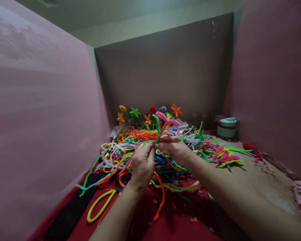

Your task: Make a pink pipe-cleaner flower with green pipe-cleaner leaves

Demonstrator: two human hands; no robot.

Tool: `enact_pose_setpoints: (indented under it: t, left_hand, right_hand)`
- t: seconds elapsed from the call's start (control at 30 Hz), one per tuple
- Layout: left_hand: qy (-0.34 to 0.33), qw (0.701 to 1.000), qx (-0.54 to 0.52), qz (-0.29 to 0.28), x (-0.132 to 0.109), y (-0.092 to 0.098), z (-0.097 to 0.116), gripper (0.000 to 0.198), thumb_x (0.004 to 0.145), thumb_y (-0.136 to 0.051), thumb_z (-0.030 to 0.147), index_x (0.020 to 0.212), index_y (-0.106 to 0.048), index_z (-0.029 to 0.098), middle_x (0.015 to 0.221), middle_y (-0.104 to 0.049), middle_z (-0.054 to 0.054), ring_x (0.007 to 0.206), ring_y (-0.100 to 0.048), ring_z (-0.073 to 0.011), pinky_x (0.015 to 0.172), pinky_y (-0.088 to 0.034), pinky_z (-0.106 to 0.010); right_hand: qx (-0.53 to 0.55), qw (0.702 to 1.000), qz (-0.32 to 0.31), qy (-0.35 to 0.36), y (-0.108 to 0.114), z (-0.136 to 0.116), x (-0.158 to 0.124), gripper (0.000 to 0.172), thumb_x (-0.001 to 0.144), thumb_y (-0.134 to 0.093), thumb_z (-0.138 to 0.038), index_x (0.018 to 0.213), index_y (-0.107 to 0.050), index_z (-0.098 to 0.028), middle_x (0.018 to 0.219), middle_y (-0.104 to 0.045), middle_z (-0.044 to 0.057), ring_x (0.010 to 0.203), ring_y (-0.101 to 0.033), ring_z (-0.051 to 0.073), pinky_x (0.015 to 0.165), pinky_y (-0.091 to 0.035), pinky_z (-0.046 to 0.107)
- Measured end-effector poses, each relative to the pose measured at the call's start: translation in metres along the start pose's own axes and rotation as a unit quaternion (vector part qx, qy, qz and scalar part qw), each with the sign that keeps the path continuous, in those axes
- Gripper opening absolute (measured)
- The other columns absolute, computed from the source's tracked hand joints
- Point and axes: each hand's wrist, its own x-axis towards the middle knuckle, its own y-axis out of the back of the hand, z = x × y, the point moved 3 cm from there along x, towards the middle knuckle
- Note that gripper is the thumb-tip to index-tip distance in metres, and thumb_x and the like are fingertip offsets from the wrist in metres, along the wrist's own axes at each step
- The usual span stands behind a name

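Note:
My left hand [143, 164] and my right hand [174, 148] meet in front of me with fingers closed in a pinch. Between them stands a pink pipe-cleaner flower [168, 119], its petals spread above my fingertips. A green pipe cleaner [157, 129] rises beside the flower's stem, curved at its top, and its lower end goes into my left fingers. The stem's base is hidden by my fingers. Behind and below my hands lies a large heap of loose pipe cleaners [120, 157] in many colours.
Several finished pipe-cleaner flowers [176, 109] stand at the back. A lidded jar [227, 129] sits at the right rear. Pink and yellow pieces [225, 155] lie on the right. A yellow loop [100, 207] and black strip [72, 211] lie on red cloth [185, 221]. Pink walls [45, 117] flank both sides.

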Motion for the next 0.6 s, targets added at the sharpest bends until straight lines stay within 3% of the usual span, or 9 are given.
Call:
enact_pose_setpoints:
  t: [0.13,0.23,0.3,0.43,0.5,0.57,0.6]
  left_hand:
    - [0.109,0.981,-0.155,-0.044,0.004,0.001,0.002,0.015,0.082,-0.047,0.025,0.073,-0.056,0.018,0.065,-0.049,0.002,0.063,-0.043,-0.011,0.058,-0.034,-0.021]
    - [0.16,0.942,-0.283,-0.081,0.005,0.0,0.003,0.019,0.079,-0.053,0.023,0.062,-0.052,0.015,0.056,-0.04,0.004,0.054,-0.034,-0.0078,0.052,-0.028,-0.02]
    - [0.193,0.892,-0.394,-0.11,0.004,-0.004,0.003,0.019,0.077,-0.056,0.023,0.061,-0.051,0.014,0.055,-0.038,0.005,0.051,-0.031,-0.006,0.05,-0.026,-0.019]
    - [0.24,0.762,-0.572,-0.185,-0.002,-0.015,0.004,0.009,0.076,-0.059,0.022,0.076,-0.056,0.014,0.054,-0.037,0.005,0.046,-0.028,-0.0044,0.048,-0.025,-0.019]
    - [0.24,0.726,-0.607,-0.216,-0.005,-0.018,0.004,0.011,0.077,-0.058,0.025,0.075,-0.055,0.014,0.05,-0.033,0.006,0.044,-0.026,-0.0051,0.047,-0.024,-0.019]
    - [0.235,0.731,-0.601,-0.223,-0.005,-0.019,0.004,0.016,0.078,-0.056,0.03,0.073,-0.053,0.015,0.048,-0.029,0.007,0.043,-0.024,-0.0058,0.046,-0.024,-0.02]
    - [0.229,0.756,-0.574,-0.215,-0.004,-0.018,0.003,0.018,0.079,-0.055,0.032,0.071,-0.053,0.016,0.049,-0.029,0.007,0.044,-0.024,-0.0061,0.046,-0.024,-0.02]
  right_hand:
    - [-0.03,0.999,-0.022,-0.017,0.001,-0.003,-0.002,0.013,0.059,-0.072,-0.018,0.072,-0.07,-0.017,0.062,-0.062,-0.002,0.055,-0.05,0.008,0.055,-0.036,0.023]
    - [-0.021,0.998,-0.054,-0.024,0.002,-0.006,-0.001,0.01,0.061,-0.071,-0.018,0.071,-0.069,-0.016,0.059,-0.06,-0.002,0.051,-0.048,0.007,0.051,-0.034,0.021]
    - [-0.01,0.997,-0.067,-0.038,0.003,-0.007,-0.001,0.012,0.062,-0.07,-0.019,0.073,-0.07,-0.015,0.058,-0.061,-0.002,0.052,-0.05,0.008,0.052,-0.035,0.021]
    - [0.024,0.993,-0.089,-0.074,0.003,-0.006,-0.001,0.018,0.059,-0.072,-0.018,0.077,-0.07,-0.015,0.059,-0.063,0.0,0.05,-0.052,0.008,0.049,-0.035,0.02]
    - [0.033,0.99,-0.101,-0.091,0.002,-0.004,-0.002,0.02,0.06,-0.072,-0.019,0.079,-0.07,-0.015,0.059,-0.064,0.0,0.051,-0.053,0.008,0.048,-0.036,0.019]
    - [0.025,0.992,-0.091,-0.079,0.002,-0.002,-0.002,0.017,0.061,-0.071,-0.021,0.077,-0.07,-0.015,0.06,-0.064,0.001,0.052,-0.054,0.009,0.05,-0.037,0.02]
    - [0.016,0.995,-0.079,-0.063,0.003,-0.002,-0.001,0.015,0.062,-0.071,-0.021,0.075,-0.07,-0.015,0.06,-0.064,0.001,0.053,-0.054,0.009,0.051,-0.038,0.021]
